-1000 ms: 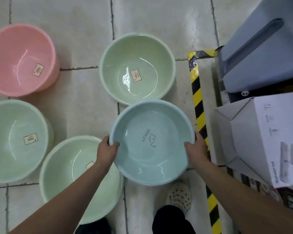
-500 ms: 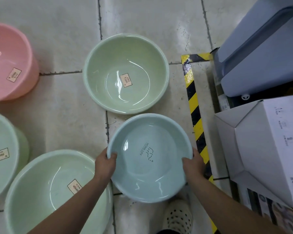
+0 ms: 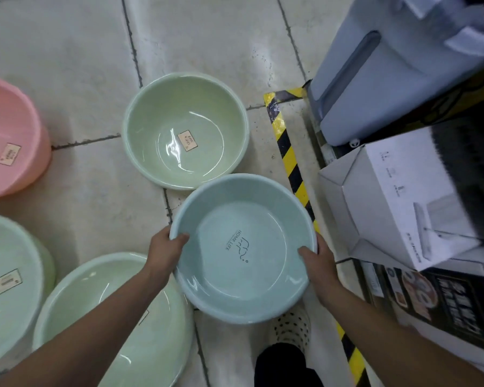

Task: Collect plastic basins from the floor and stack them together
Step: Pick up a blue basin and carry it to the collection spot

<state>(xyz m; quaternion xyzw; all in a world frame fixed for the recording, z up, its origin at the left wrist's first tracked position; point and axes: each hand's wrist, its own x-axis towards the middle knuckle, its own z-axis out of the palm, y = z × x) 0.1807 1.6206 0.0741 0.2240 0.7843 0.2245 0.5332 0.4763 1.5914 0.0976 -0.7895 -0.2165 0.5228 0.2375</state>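
I hold a light blue basin marked HOME LIFE above the floor. My left hand grips its left rim and my right hand grips its right rim, thumbs inside. Just beyond it a green basin with a price sticker sits on the tiles. Another green basin lies at the lower left, partly under my left forearm. A third green basin and a pink basin sit at the left edge.
Yellow-and-black hazard tape runs along the floor on the right. Beyond it stand a white cardboard box, a grey-blue plastic bin and dark printed boxes. My foot in a dotted shoe is under the blue basin.
The view has drifted, so the floor basins sit differently in frame. The blue basin stays held in both hands, close to the near rim of the green basin ahead.
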